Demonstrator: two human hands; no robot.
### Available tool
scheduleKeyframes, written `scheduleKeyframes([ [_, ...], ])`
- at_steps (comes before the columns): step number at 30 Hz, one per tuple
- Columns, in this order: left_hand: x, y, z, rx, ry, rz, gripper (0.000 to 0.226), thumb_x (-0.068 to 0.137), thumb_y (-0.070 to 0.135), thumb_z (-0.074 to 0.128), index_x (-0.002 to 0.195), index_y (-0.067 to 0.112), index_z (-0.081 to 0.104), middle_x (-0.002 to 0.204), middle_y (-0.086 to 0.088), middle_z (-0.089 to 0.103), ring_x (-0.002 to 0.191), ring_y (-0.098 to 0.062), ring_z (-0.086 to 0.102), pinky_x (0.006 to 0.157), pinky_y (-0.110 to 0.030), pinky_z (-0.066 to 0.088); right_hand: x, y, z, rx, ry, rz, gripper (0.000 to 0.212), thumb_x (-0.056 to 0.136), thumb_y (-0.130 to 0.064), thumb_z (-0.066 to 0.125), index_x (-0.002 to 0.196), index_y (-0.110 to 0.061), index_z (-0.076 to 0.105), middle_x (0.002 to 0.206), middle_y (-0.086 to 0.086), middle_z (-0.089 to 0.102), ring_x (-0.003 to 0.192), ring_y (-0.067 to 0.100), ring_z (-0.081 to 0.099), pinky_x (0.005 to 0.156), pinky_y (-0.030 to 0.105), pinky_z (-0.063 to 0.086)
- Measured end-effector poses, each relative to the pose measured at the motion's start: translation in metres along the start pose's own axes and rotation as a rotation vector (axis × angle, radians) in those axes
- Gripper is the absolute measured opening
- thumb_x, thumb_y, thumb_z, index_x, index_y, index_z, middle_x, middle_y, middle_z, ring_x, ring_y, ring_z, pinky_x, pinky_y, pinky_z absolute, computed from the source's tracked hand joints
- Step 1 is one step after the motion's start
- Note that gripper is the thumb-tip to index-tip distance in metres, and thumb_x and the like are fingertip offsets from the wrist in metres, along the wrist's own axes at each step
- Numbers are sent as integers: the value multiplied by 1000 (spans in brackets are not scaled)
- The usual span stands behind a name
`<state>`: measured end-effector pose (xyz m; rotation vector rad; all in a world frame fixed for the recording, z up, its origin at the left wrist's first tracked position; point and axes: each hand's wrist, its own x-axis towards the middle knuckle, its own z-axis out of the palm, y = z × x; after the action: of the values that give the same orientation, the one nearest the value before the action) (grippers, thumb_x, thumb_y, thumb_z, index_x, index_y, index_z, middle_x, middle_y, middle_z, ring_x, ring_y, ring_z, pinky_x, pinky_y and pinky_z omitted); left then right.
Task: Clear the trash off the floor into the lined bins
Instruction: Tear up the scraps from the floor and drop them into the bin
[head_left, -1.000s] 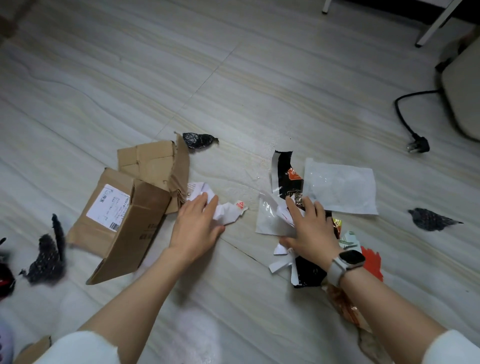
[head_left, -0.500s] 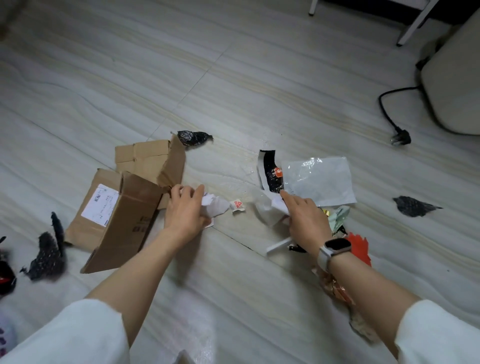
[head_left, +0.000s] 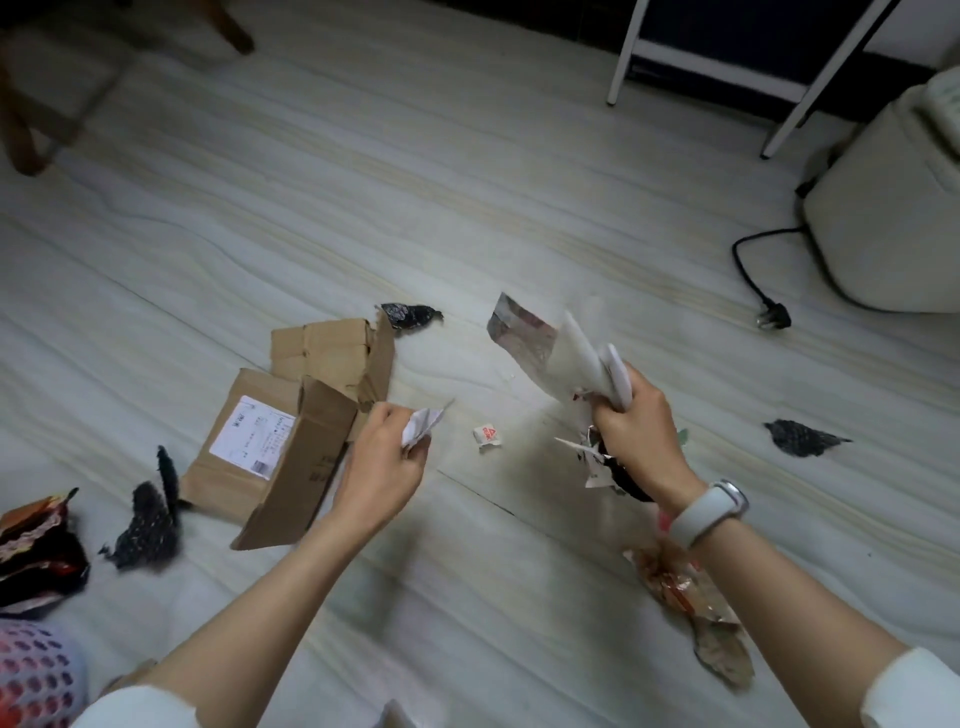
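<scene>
- Leftmost, a heap of dark red-and-black snack wrappers lies on the pale streaked floor, with a pink perforated basket-like thing at the bottom corner; whether that is a bin I cannot tell.
- Next, a black speckled scrap sits just beside a flattened brown cardboard box. The box carries a white shipping label, its print too small to read.
- Then the left hand hangs above the floor, fingers curled round a crumpled white paper.
- Beyond the box lies a 2nd black crumpled scrap.
- Between the 2 hands, a small white square packet with a red mark rests on the floor; the mark is not legible.
- Further right, the right hand, a white watch on its wrist, grips a bundle of silver foil, white plastic and dark wrappers, lifted clear of the floor.
- Below that forearm a crinkled brown-orange wrapper lies flat, and a 3rd black scrap sits well apart to the right.
- At the far right a black power cord with plug trails from a white appliance.
- By my judgement the task is at an early stage: 2 handfuls are gathered, no lined bin is plainly in view, and the box, scraps, packet and wrappers remain to be collected.
</scene>
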<state>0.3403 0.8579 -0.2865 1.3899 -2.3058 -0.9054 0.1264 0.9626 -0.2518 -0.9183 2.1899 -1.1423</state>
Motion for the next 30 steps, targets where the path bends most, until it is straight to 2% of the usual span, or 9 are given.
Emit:
scheduleKeyframes([
  [5, 0, 29, -94, -7, 77, 106, 24, 77, 16, 47, 95, 6, 60, 91, -8, 57, 89, -28, 54, 64, -24, 27, -15, -89, 18, 411, -73, 29, 26, 79, 11, 48, 72, -14, 53, 61, 8, 54, 50, 19, 55, 52, 28, 45],
  [7, -9, 29, -142, 3, 144, 98, 37, 72, 21, 46, 106, 11, 57, 94, -5, 57, 90, -27, 54, 67, -23, 28, -25, -131, 35, 710, -226, 154, 7, 81, 5, 56, 82, -2, 55, 55, 11, 52, 44, 25, 54, 54, 35, 46],
  [13, -86, -13, -275, 28, 406, -149, 40, 82, 25, 61, 114, 14, 40, 95, -3, 56, 91, -30, 55, 69, -33, 35, -76, -247, 106, 912, -709, 256, 27, 74, -16, 60, 96, -2, 55, 61, 13, 54, 55, 27, 53, 52, 31, 50],
  [15, -126, -42, -310, 117, 465, -214, 35, 82, 26, 63, 107, 12, 43, 96, -10, 62, 94, -37, 58, 70, -38, 41, -100, -278, 132, 767, -751, 94, 5, 85, -6, 58, 86, -2, 57, 62, 10, 57, 54, 23, 57, 49, 26, 50],
  [18, -190, -100, -349, 303, 550, -284, 37, 80, 24, 68, 107, 7, 50, 100, -19, 65, 95, -41, 59, 75, -41, 41, -141, -313, 175, 526, -793, -170, 18, 82, 8, 57, 78, -10, 59, 67, 3, 61, 51, 7, 59, 53, 22, 51],
  [22, -250, -172, -365, 515, 183, -447, 82, 61, 65, 61, 125, 16, 49, 137, -9, 46, 134, -29, 35, 102, -49, 30, -206, -340, 234, 452, -895, -343, 27, 81, 15, 52, 80, -11, 58, 51, -9, 62, 46, 0, 55, 49, 17, 47],
  [25, -277, -197, -379, 463, 89, -535, 109, 59, 63, 72, 145, 19, 22, 153, -4, 19, 143, -27, 9, 111, -55, 10, -246, -344, 274, 216, -851, -678, 35, 85, 3, 51, 116, -13, 53, 86, -3, 63, 68, 4, 57, 65, 21, 49],
  [28, -300, -208, -406, 383, 236, -538, 82, 77, 43, 67, 142, 9, 30, 152, -15, 22, 143, -28, 14, 114, -48, 13, -270, -328, 304, -132, -943, -862, 56, 88, -13, 53, 140, -16, 30, 126, 7, 51, 106, 24, 54, 94, 40, 44],
  [30, -314, -210, -417, 262, 550, -489, 55, 86, 24, 58, 136, 4, 42, 148, -17, 33, 139, -26, 26, 115, -36, 18, -279, -312, 317, -518, -974, -1046, 72, 87, -26, 55, 145, -23, 13, 134, 11, 40, 120, 31, 41, 101, 46, 36],
])
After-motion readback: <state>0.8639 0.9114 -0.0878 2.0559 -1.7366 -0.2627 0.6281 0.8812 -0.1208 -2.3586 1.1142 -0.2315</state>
